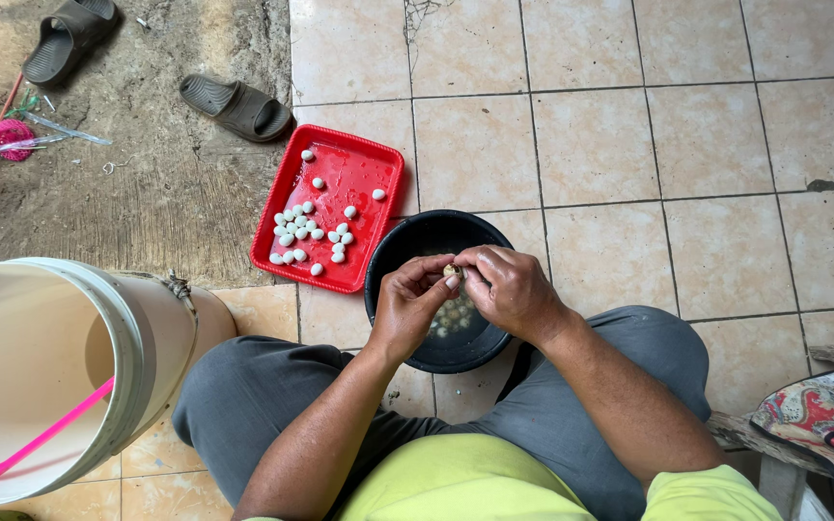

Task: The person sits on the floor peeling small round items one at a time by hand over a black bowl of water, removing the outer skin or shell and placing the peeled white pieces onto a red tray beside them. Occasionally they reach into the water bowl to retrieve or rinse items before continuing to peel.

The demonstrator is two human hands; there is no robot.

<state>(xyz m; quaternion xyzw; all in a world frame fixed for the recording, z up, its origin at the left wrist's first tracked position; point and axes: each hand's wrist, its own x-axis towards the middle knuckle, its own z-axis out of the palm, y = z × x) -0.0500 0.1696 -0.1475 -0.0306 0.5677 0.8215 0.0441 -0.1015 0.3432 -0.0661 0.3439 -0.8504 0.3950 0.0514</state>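
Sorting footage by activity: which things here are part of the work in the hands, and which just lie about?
In use: left hand and right hand pinching a small egg over the black bowl; red tray of peeled white eggs.

Lying about: two sandals, white bucket with pink stick, patterned cloth.

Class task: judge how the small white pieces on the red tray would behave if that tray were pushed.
The white pieces look small, rounded and smooth, so they would probably roll or slide. They lie loose, not stacked. The red tray has a raised rim, likely keeping them in.
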